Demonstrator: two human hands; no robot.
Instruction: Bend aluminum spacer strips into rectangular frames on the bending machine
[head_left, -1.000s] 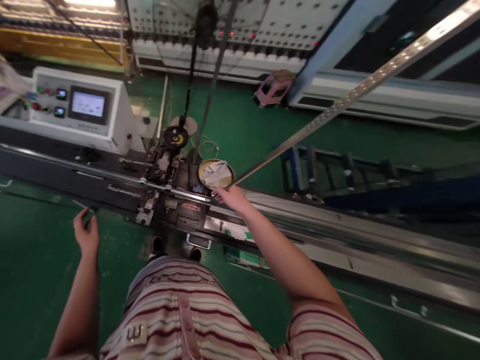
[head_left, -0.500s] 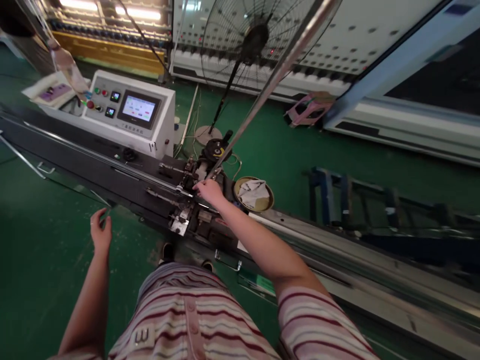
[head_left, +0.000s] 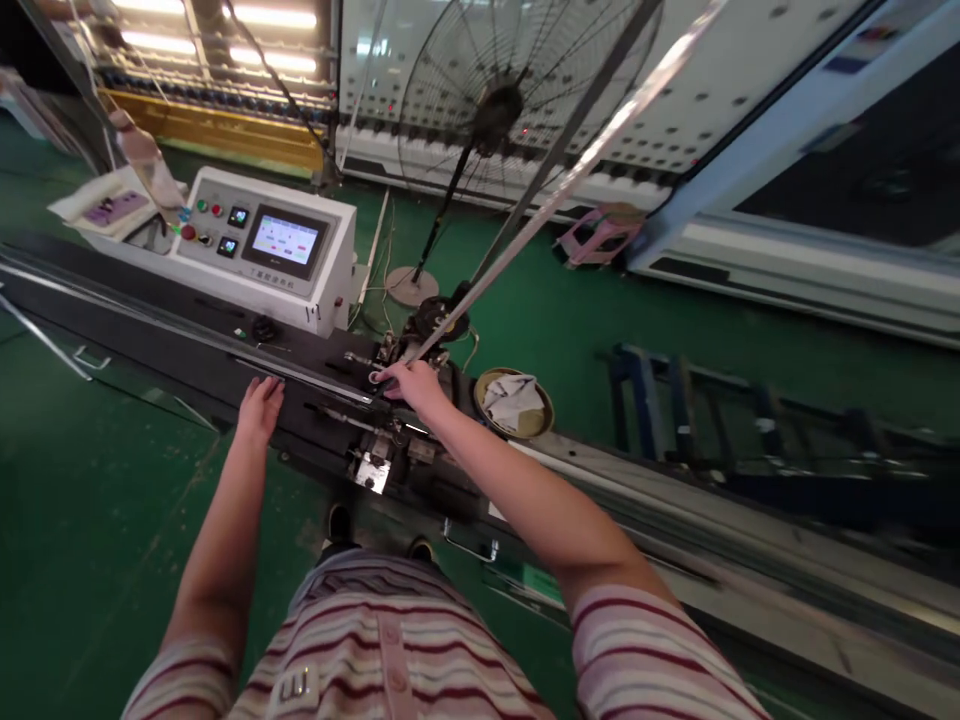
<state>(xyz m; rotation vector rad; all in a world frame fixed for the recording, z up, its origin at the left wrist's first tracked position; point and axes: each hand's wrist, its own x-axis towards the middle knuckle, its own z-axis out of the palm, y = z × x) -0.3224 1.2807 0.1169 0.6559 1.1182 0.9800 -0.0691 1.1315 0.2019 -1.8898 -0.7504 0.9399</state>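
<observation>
Hands first: right hand [head_left: 412, 385] is closed around the near end of the long metal strip [head_left: 585, 160], fingers curled over it, pressing that end down at the clamp mechanism [head_left: 386, 445] in the middle of the machine bed [head_left: 187, 350]. Left hand [head_left: 259, 405] is flat, palm down, fingers spread, holding nothing, resting on the near edge of the bed just left of the mechanism.

The strip runs from the right hand up and away to the far right and leaves the top of the view, so its far end is not visible. Only the near tip meets the machine; the rest hangs in the air at a steep slant and none of it lies along the bed.

Progress, as a judgement: the strip end is brought to the mechanism and looks roughly lined up with the thin rail there. I cannot tell whether it is seated or clamped, because the hand covers the contact point. Lowering the strip level with the bed looks not yet done.

Around it:
- A round dish [head_left: 551, 410] holding a crumpled cloth [head_left: 514, 400] sits just right of the right hand.
- A white control box [head_left: 330, 290] with a lit screen and buttons is at the far left, behind the bed.
- A standing fan [head_left: 495, 100] is far behind the mechanism, and a pink stool [head_left: 600, 235] is on the green floor [head_left: 90, 520] to its right.
- A blue rack [head_left: 750, 420] is on the right.
</observation>
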